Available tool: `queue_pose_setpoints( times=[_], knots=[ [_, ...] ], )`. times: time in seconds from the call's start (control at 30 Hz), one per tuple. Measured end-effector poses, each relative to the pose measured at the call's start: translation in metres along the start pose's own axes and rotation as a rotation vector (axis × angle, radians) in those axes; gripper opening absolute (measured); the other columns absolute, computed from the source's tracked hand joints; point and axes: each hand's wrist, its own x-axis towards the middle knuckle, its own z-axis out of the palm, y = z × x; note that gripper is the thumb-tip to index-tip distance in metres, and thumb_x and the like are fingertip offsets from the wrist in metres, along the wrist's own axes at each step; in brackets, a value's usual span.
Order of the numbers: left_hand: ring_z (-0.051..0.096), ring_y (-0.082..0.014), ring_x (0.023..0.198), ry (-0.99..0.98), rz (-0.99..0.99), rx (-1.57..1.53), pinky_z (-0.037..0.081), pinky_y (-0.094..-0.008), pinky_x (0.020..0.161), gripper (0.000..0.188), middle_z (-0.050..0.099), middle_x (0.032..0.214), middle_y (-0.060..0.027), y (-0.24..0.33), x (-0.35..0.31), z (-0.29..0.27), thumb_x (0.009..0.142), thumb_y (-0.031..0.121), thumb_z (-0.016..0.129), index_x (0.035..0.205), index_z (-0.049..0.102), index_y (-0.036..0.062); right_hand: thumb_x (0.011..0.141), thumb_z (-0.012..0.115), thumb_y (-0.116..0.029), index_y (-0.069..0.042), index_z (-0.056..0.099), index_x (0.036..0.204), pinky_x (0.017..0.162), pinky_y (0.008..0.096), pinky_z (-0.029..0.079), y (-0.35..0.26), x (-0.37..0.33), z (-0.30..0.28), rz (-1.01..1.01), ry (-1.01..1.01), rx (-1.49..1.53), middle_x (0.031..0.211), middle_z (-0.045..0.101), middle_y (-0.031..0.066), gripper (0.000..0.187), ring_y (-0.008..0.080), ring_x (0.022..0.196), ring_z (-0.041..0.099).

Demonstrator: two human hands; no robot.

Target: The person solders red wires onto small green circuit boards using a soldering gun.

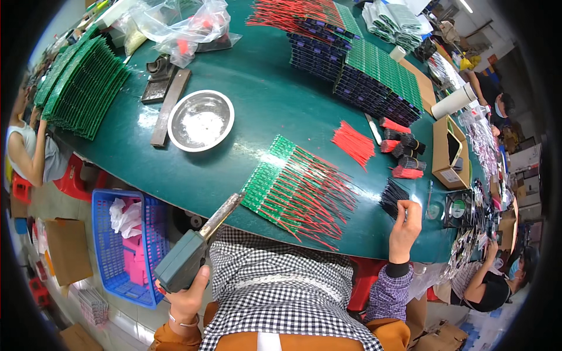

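Note:
My left hand point(188, 298) grips a grey-green soldering gun point(190, 251) at the table's near edge; its metal tip points up toward a row of green circuit boards point(281, 181) with red wires soldered on. My right hand point(405, 225) reaches to the right of those boards and pinches at a bundle of black wires point(391, 196) lying on the green table point(275, 99). A loose pile of red wires point(354, 143) lies just beyond the boards.
A steel bowl point(201, 120) and a metal stand point(159, 79) sit left of centre. Stacks of green boards point(79, 85) fill the far left and the back point(380, 76). A blue crate point(126, 248) stands below the table. Other people sit at left and right. A small fan point(459, 209) is at right.

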Motion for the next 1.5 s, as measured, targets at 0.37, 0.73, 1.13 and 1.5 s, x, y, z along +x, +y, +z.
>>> queue_pose_setpoints(
  times=[0.37,0.73,1.13,1.5],
  knots=[
    [0.060,-0.0104,0.066,-0.052,0.091,0.038,0.047,-0.0253,0.057,0.034,0.069,0.090,-0.0071,-0.008,0.001,0.001,0.088,-0.006,0.077,0.121,0.068,-0.0063,0.095,0.063,0.008,0.000,0.064,0.101,0.079,0.0426,0.052,-0.086,0.017,0.005,-0.068,-0.012,0.207,0.095,0.062,0.0157,0.010,0.0350,0.087,0.061],
    [0.070,-0.0183,0.080,0.040,-0.044,0.002,0.056,-0.0307,0.073,0.032,0.077,0.098,-0.0098,0.006,-0.011,-0.002,0.082,0.003,0.086,0.111,0.075,-0.0050,0.088,0.073,0.003,-0.003,0.069,0.103,0.083,0.0417,0.052,-0.212,-0.006,0.061,-0.254,-0.434,0.738,0.099,0.064,0.0104,0.017,0.0310,0.091,0.064],
    [0.073,-0.0200,0.073,-0.008,0.108,0.119,0.057,-0.0312,0.067,0.029,0.079,0.091,-0.0102,0.008,-0.013,0.003,0.081,0.007,0.087,0.106,0.077,-0.0042,0.088,0.076,-0.002,-0.006,0.068,0.099,0.076,0.0403,0.046,-0.216,-0.023,0.076,-0.303,-0.361,0.570,0.090,0.058,0.0075,0.014,0.0271,0.087,0.060],
    [0.073,-0.0265,0.076,-0.080,0.191,0.233,0.057,-0.0366,0.071,0.028,0.077,0.094,-0.0129,0.002,-0.007,-0.002,0.080,0.008,0.086,0.105,0.077,-0.0027,0.089,0.075,-0.002,-0.005,0.067,0.097,0.075,0.0407,0.046,-0.217,-0.024,0.079,-0.303,-0.338,0.566,0.089,0.057,0.0084,0.011,0.0274,0.084,0.059]
  ],
)
